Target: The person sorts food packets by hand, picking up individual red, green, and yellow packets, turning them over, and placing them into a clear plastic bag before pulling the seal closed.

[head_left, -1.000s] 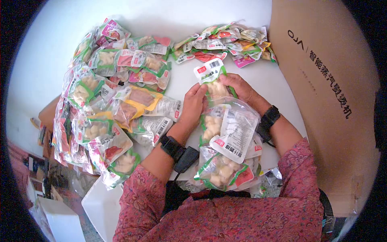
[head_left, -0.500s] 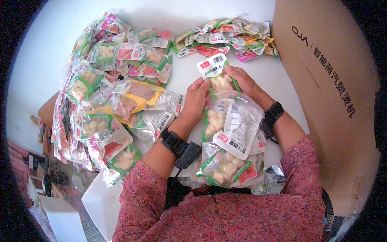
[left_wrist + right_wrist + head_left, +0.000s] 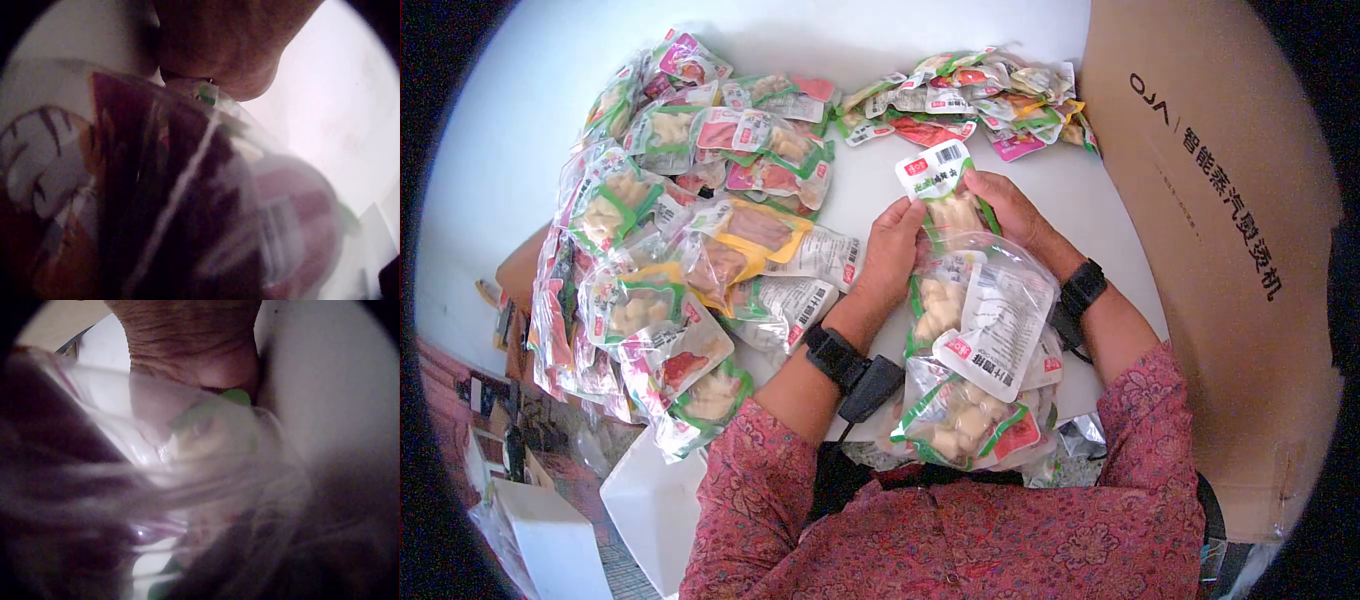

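Above the table's near part, both hands hold a small clear food packet (image 3: 935,177) with a white label, green edges and pale pieces inside. My left hand (image 3: 893,248) grips its left side with the thumb on top. On the opposite side, the right hand (image 3: 1015,212) pinches the packet near the label. Below the hands lies a clear plastic bag (image 3: 1032,262) filled with similar packets, a white printed packet (image 3: 1000,320) uppermost. The held packet's lower end overlaps the bag's mouth. In both wrist views the bag's blurred film covers much, and most of the fingers are hidden.
A large heap of filled bags (image 3: 640,260) spreads over the left of the white table (image 3: 880,180). A smaller pile of packets (image 3: 970,100) lies at the back. A tall cardboard box (image 3: 1200,270) stands along the right side. A white bin (image 3: 655,510) is at lower left.
Both hands keep hold of the packet and move only slightly. The filled bag has shifted a little to the right in the head view, which itself has moved slightly.
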{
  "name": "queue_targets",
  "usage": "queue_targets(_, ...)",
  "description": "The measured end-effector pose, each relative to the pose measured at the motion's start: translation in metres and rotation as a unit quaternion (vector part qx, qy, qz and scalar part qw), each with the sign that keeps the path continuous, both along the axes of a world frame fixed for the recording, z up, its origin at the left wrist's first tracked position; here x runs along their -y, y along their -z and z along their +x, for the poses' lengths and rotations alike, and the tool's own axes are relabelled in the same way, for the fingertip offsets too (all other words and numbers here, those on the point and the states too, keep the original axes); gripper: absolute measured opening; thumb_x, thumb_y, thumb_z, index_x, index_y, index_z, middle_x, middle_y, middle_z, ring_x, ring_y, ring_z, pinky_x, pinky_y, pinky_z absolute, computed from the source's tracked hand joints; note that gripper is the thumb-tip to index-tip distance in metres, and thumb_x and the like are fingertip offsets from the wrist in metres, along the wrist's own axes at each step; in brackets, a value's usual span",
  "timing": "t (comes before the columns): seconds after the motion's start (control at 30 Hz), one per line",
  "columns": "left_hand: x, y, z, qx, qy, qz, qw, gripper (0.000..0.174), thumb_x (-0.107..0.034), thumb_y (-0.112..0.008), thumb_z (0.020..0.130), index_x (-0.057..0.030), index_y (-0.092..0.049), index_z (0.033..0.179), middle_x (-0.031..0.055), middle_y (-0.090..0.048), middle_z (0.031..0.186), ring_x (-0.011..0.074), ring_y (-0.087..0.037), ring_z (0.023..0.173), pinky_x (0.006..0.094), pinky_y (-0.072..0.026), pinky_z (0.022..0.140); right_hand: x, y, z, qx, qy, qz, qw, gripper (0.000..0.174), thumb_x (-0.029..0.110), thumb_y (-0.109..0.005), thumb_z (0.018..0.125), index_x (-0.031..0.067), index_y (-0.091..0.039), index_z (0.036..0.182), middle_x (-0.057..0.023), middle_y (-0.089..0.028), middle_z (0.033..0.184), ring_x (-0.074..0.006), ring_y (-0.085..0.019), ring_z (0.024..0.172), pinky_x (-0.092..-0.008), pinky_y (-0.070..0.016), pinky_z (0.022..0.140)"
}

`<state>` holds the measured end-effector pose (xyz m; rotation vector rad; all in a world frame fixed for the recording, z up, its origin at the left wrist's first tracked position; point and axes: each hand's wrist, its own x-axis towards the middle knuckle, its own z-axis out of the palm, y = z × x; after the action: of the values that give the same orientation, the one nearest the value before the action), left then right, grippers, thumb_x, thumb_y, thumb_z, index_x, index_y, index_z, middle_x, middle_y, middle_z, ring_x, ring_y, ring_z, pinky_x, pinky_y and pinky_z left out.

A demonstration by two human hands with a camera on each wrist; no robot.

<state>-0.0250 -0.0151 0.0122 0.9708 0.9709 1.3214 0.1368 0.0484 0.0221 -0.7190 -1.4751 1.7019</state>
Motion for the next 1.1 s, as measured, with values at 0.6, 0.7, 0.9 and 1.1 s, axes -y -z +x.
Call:
queue_targets(0.6,0.0044,-0.0068,0.0029,0.003,0.000,0.008,1.000,0.020,-0.020,-0.048,0.086,-0.0084,-0.054,0.102,-0.0081,-0.040,0.055,0.0012,-0.031,0.040,0.0163,-0.0265,0.035,0.0011,0.0003,-0.0019,-0.017,0.004,-0.019,1.000,0.031,0.035,-0.048,0.086,0.0053,-0.056,0.085,-0.0035,-0.059,0.079,-0.0100,-0.056,0.069,-0.0244,-0.0461,0.064)
queue_targets(0.7,0.0022,-0.0036,0.0019,0.001,0.001,0.012,1.000,0.021,-0.019,-0.048,0.086,-0.0083,-0.054,0.102,-0.0081,-0.041,0.055,0.0012,-0.031,0.040,0.0166,-0.0257,0.035,0.0022,-0.0009,-0.0025,-0.019,0.000,-0.017,1.000,0.032,0.036,-0.047,0.086,0.0050,-0.055,0.085,-0.0037,-0.059,0.079,-0.0100,-0.056,0.070,-0.0247,-0.0460,0.064)
queue_targets(0.9,0.0017,-0.0027,0.0018,0.007,0.002,0.017,1.000,0.020,-0.018,-0.047,0.087,-0.0073,-0.055,0.102,-0.0081,-0.042,0.056,0.0011,-0.031,0.040,0.0170,-0.0235,0.035,0.0017,-0.0015,-0.0008,0.006,0.004,0.005,1.000,0.034,0.037,-0.047,0.086,0.0043,-0.055,0.086,-0.0041,-0.059,0.079,-0.0100,-0.056,0.070,-0.0250,-0.0459,0.064)
queue_targets(1.1,0.0010,-0.0017,0.0015,0.007,-0.001,0.016,1.000,0.018,-0.019,-0.047,0.086,-0.0078,-0.055,0.098,-0.0077,-0.042,0.054,0.0014,-0.031,0.039,0.0170,-0.0243,0.034,0.0058,-0.0036,-0.0039,-0.032,0.002,-0.030,0.999,0.032,0.036,-0.046,0.087,0.0053,-0.055,0.084,-0.0030,-0.058,0.078,-0.0089,-0.055,0.067,-0.0234,-0.0449,0.062)
